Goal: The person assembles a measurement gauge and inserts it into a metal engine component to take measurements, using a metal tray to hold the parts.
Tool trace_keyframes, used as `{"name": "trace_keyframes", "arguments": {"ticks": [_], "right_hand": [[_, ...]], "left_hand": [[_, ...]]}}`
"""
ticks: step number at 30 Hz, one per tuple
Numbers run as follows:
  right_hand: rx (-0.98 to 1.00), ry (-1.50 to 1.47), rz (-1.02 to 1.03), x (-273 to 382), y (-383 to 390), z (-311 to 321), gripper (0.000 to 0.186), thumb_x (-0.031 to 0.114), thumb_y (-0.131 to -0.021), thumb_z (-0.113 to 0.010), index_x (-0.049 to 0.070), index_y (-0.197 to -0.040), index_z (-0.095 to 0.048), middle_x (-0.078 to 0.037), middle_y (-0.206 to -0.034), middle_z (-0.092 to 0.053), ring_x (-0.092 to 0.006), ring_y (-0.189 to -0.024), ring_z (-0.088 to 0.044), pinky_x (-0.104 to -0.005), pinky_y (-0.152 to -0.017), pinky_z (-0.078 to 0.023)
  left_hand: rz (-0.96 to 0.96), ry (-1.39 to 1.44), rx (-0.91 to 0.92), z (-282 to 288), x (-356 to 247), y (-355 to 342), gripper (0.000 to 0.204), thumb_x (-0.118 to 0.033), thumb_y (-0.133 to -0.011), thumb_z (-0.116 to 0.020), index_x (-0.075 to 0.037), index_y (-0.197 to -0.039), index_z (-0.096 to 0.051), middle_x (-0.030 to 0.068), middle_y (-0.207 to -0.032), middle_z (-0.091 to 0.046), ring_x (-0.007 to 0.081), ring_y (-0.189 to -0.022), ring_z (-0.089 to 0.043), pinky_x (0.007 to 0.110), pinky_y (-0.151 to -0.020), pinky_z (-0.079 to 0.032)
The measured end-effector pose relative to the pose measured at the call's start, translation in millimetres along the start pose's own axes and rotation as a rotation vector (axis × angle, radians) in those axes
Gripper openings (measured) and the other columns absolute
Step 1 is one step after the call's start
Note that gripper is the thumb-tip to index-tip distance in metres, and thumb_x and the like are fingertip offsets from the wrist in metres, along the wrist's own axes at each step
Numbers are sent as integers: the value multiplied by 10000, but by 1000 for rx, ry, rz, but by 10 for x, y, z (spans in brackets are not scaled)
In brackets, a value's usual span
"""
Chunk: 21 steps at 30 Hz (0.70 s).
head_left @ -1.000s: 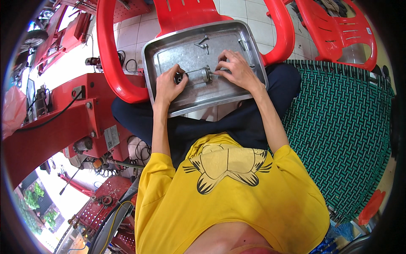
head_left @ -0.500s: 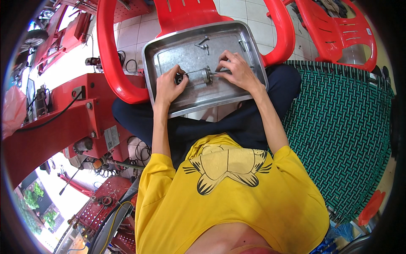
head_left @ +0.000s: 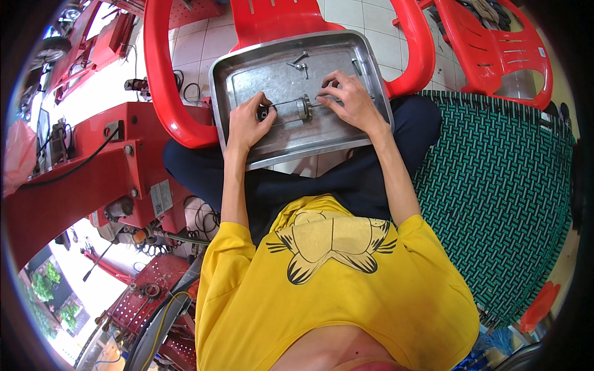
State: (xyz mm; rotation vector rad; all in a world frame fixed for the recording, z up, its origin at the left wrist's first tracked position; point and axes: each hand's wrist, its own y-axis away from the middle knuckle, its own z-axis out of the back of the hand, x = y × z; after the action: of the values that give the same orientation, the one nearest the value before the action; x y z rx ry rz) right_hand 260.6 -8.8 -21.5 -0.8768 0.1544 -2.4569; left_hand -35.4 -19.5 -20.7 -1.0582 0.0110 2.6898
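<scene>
In a shallow metal tray (head_left: 260, 162) lies a grey cylindrical metal part (head_left: 286, 112) with a round, flange-like collar (head_left: 304, 107). Its dark left end is gripped by the thumb and fingers of my left hand (head_left: 249, 121), which partly hides it. A thin metal rod (head_left: 316, 104) runs rightward from the collar and passes beneath my right hand (head_left: 350, 102). The right fingers are loosely curled and apart, close to the rod; no firm grip shows. Several bolts (head_left: 300, 62) lie toward the tray's far side, and a slim metal piece (head_left: 356, 66) sits near its right wall.
The tray rests between a red plastic chair (head_left: 176, 117) and my crossed legs (head_left: 204, 168). Another red chair (head_left: 489, 46) stands at the far right. Beside me on the right is a green-and-black woven seat (head_left: 495, 198); red machinery (head_left: 80, 173) fills the left.
My right thumb and fingers have loosened from the rod and lifted slightly. The left hand keeps its hold, and the collar looks slightly turned.
</scene>
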Motion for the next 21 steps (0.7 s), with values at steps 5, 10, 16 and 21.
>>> {"name": "trace_keyframes", "arguments": {"ticks": [5, 10, 16, 21], "right_hand": [[69, 34, 76, -42, 3, -29, 241, 305, -943, -782, 64, -953, -791, -73, -1117, -673, -283, -1092, -631, -423, -1000, -471], [43, -15, 64, -31, 7, -31, 239, 299, -902, -808, 63, -931, -785, -76, -1089, -670, -290, -1122, -622, -426, -988, -466], [40, 46, 92, -10, -8, 11, 261, 253, -813, -865, 63, -962, -766, -79, -1066, -655, -290, -1100, -625, -436, -975, -471], [26, 29, 60, -3, -3, -1, 265, 316, -882, -822, 71, -977, -789, -76, -1098, -670, -284, -1113, -630, -433, -974, -470]], "left_hand": [[10, -8, 5, -3, -4, -7, 240, -253, -900, -722, -32, -977, -670, 164, -900, -753, 368, -758, -721, 429, -686, -532], [-1, -10, -6, -7, 9, -4, 235, -252, -898, -724, -37, -980, -676, 157, -906, -759, 358, -771, -731, 425, -693, -540], [21, -4, 21, -5, 17, -4, 239, -249, -890, -727, -35, -981, -675, 153, -920, -764, 362, -790, -736, 429, -709, -547], [-1, -3, 6, -14, 32, -11, 242, -249, -886, -728, -34, -982, -675, 155, -928, -766, 372, -801, -737, 430, -721, -551]]}}
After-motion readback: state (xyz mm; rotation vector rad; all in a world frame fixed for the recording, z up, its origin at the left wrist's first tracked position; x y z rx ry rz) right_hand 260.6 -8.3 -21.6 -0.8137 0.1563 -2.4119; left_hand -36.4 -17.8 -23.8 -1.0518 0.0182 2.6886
